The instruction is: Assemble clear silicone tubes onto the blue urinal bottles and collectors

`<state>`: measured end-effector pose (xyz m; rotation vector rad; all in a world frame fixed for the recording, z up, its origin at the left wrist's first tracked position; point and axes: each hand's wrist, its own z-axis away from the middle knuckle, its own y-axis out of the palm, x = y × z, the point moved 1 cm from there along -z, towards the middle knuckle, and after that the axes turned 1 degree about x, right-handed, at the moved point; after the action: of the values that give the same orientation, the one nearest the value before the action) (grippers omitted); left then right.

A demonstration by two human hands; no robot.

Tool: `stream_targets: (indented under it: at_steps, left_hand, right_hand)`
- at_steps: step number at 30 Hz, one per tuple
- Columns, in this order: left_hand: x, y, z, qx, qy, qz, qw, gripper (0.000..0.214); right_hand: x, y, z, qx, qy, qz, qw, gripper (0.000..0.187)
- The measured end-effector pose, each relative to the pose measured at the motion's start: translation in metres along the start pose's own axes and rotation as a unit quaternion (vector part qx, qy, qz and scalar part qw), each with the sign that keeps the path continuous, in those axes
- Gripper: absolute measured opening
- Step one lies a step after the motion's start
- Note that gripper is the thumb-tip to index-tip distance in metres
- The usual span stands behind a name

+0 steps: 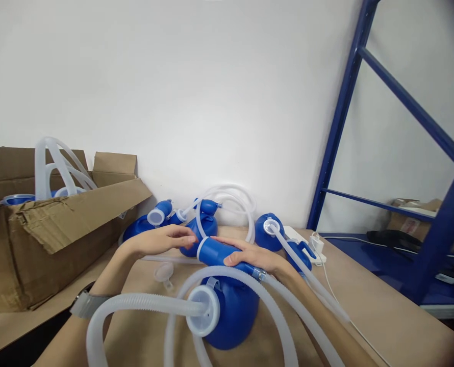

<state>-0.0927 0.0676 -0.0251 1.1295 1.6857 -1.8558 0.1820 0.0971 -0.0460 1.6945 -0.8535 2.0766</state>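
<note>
My right hand [255,253] grips a blue plastic cylinder [215,252] with a white rim, thumb on its near side and fingers along its top. A clear connector joins the cylinder's narrow end to a translucent hose [299,311]. My left hand [166,239] hovers just left of the white rim, fingers stretched out and nothing in them. Right below sits a blue plastic bottle [234,316] with a white cap [204,311], and a ribbed hose [146,302] runs out of that cap. A loose translucent lid [164,272] lies on the table under my left hand.
On the left stands an open cardboard box [66,255] with hoses and blue parts inside. More blue bottles [269,232] and coiled hoses [234,191] sit along the wall. A white power strip [298,237] with a cable lies behind, near a blue metal frame [337,117].
</note>
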Motion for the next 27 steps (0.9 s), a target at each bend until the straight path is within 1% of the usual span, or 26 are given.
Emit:
stream_targets:
  at_steps: [1, 2, 4, 7, 12, 14, 17, 19, 21, 22, 23, 24, 25, 26, 27]
  left_hand:
    - [-0.011, 0.005, 0.002, 0.058, 0.022, 0.032, 0.998, 0.036]
    - [-0.019, 0.009, 0.002, 0.081, 0.032, 0.052, 0.995, 0.035]
    - [-0.025, 0.018, 0.0, 0.107, 0.041, 0.076, 0.99, 0.035]
    - [-0.017, 0.026, -0.007, 0.124, 0.043, 0.138, 0.982, 0.04]
    - [-0.001, 0.036, -0.014, 0.166, 0.055, 0.258, 0.95, 0.041]
    - [0.002, 0.042, -0.016, 0.172, 0.051, 0.298, 0.937, 0.046]
    - [0.007, 0.048, -0.02, 0.166, 0.044, 0.339, 0.925, 0.05]
    - [0.012, 0.046, -0.02, 0.159, 0.053, 0.358, 0.919, 0.049]
    - [0.019, 0.036, -0.018, 0.13, 0.074, 0.379, 0.913, 0.048]
    - [0.023, 0.029, -0.016, 0.108, 0.082, 0.382, 0.914, 0.047]
    - [0.027, 0.021, -0.014, 0.084, 0.084, 0.371, 0.921, 0.046]
    - [0.031, 0.014, -0.012, 0.064, 0.076, 0.34, 0.935, 0.044]
    - [0.035, 0.007, -0.01, 0.051, 0.057, 0.288, 0.955, 0.04]
    - [0.039, 0.001, -0.008, 0.045, 0.026, 0.212, 0.976, 0.037]
    - [0.043, -0.002, -0.008, 0.045, -0.01, 0.128, 0.991, 0.033]
  right_hand:
    - [0.0, 0.0, 0.0, 0.0, 0.003, -0.001, 1.0, 0.084]
    - [-0.001, -0.001, 0.0, 0.002, 0.003, -0.001, 1.0, 0.084]
    - [-0.003, -0.002, -0.001, 0.011, -0.001, -0.004, 1.0, 0.085]
    - [-0.005, -0.004, -0.002, 0.024, -0.01, -0.012, 1.0, 0.084]
    - [-0.003, -0.005, 0.0, 0.032, -0.001, -0.011, 0.999, 0.086]
    - [-0.003, -0.005, 0.0, 0.033, -0.002, -0.009, 0.999, 0.084]
    - [-0.005, -0.006, 0.001, 0.027, -0.012, -0.003, 1.0, 0.08]
    - [-0.006, -0.008, 0.002, 0.033, -0.016, 0.008, 0.999, 0.081]
    - [-0.006, -0.011, 0.005, 0.043, -0.017, 0.023, 0.999, 0.083]
    - [-0.005, -0.011, 0.007, 0.045, -0.018, 0.03, 0.998, 0.083]
    - [-0.004, -0.012, 0.008, 0.043, -0.019, 0.035, 0.998, 0.081]
    - [-0.003, -0.012, 0.01, 0.036, -0.021, 0.04, 0.998, 0.079]
    - [-0.002, -0.012, 0.011, 0.03, -0.023, 0.044, 0.998, 0.077]
    - [-0.001, -0.011, 0.011, 0.029, -0.023, 0.046, 0.998, 0.076]
    - [0.0, -0.011, 0.011, 0.03, -0.02, 0.045, 0.998, 0.077]
